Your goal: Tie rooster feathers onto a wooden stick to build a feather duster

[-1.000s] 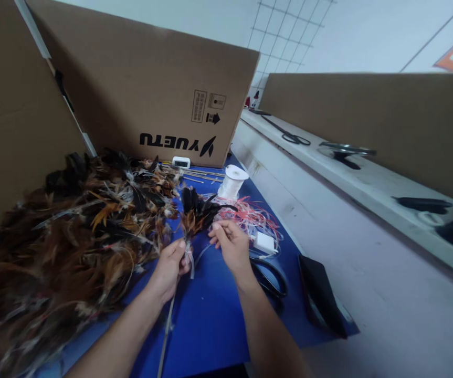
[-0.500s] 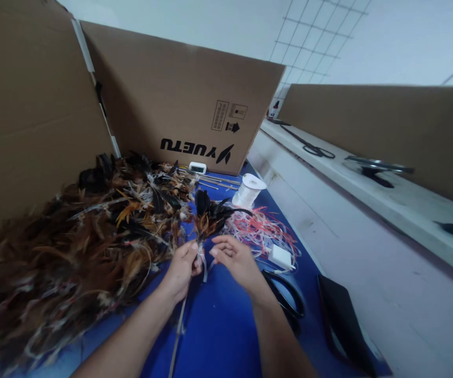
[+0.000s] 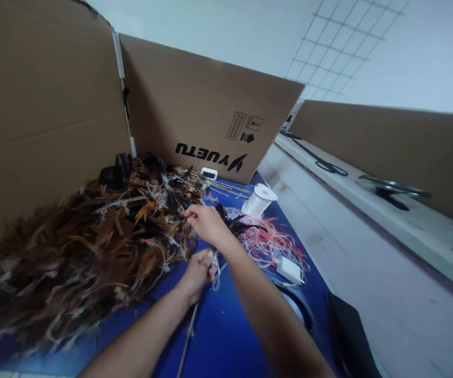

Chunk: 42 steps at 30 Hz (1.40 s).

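My left hand (image 3: pixel 199 272) is closed around a thin stick (image 3: pixel 189 338) whose lower end runs down towards me. Clear plastic strip (image 3: pixel 216 278) hangs in a loop beside its fingers. Dark feathers (image 3: pixel 242 227) at the stick's upper end show past my right forearm, which covers much of the bunch. Stretched across above the left hand, my right hand (image 3: pixel 206 223) has its fingers pinched together at the right edge of a big pile of brown and black feathers (image 3: pixel 104 241). Whatever lies between those fingertips is hidden.
Beyond the hands stand a white spool (image 3: pixel 261 199), tangled red and clear strips (image 3: pixel 275 239) and a white adapter (image 3: pixel 290 270). Several sticks (image 3: pixel 228 188) lie near a small white digital display (image 3: pixel 209 174). Cardboard (image 3: pixel 195 100) walls the back and left. Scissors (image 3: pixel 330 167) rest on the ledge.
My right hand has moved from beside the bound feathers up and left to the pile, its fingers now pinched. My left hand keeps its hold on the stick. The view has shifted.
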Each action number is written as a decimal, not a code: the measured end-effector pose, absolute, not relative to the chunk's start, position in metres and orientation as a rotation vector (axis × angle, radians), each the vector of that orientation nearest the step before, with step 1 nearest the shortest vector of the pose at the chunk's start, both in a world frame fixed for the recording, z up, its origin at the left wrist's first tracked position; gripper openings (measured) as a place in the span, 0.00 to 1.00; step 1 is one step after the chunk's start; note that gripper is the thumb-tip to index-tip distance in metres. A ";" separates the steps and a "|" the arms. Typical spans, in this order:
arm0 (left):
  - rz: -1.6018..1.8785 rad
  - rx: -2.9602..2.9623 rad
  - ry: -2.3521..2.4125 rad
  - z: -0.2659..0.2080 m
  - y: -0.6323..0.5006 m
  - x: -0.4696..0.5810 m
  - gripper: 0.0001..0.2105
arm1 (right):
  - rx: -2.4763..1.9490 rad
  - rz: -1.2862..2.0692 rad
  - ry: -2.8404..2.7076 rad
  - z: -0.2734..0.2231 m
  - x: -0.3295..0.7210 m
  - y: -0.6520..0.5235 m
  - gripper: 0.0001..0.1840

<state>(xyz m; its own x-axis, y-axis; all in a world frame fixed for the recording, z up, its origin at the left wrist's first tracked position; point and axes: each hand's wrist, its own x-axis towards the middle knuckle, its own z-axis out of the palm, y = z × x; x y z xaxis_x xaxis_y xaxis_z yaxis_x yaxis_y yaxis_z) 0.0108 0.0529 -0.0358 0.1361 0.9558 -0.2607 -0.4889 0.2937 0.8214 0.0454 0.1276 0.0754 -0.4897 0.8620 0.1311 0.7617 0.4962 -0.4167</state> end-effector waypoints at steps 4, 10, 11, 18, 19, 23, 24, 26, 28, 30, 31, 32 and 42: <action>1.138 0.631 0.913 -0.038 0.054 0.013 0.17 | -1.681 0.419 -2.478 0.060 0.019 0.161 0.05; 1.116 0.587 0.956 -0.041 0.052 0.018 0.12 | -1.767 0.298 -2.363 0.047 -0.010 0.178 0.12; 1.112 0.582 0.959 -0.039 0.052 0.018 0.11 | -1.748 0.274 -2.341 0.046 -0.014 0.180 0.14; 1.125 0.577 0.970 -0.031 0.049 0.016 0.09 | -1.630 0.316 -2.344 0.038 -0.034 0.212 0.21; 1.129 0.577 0.967 -0.032 0.049 0.017 0.10 | -1.615 0.338 -2.361 0.037 -0.034 0.216 0.20; 1.129 0.575 0.952 -0.036 0.050 0.018 0.14 | -1.489 0.361 -2.396 0.041 -0.022 0.220 0.17; 1.126 0.578 0.951 -0.036 0.050 0.018 0.15 | -1.469 0.352 -2.395 0.044 -0.017 0.217 0.18; 1.116 0.587 0.953 -0.037 0.050 0.018 0.16 | -1.483 0.334 -2.399 0.048 -0.003 0.210 0.18; 1.100 0.595 0.958 -0.037 0.049 0.018 0.17 | -1.567 0.334 -2.425 0.050 0.010 0.201 0.13; 1.088 0.602 0.963 -0.037 0.049 0.018 0.17 | -1.677 0.357 -2.462 0.046 0.020 0.192 0.10; 1.085 0.606 0.966 -0.037 0.049 0.018 0.18 | -1.727 0.370 -2.478 0.042 0.023 0.188 0.11; 1.082 0.610 0.969 -0.037 0.049 0.018 0.17 | -1.765 0.384 -2.491 0.037 0.025 0.184 0.12; 1.068 0.609 0.991 -0.035 0.050 0.015 0.17 | -1.543 0.513 -2.573 0.013 0.030 0.178 0.03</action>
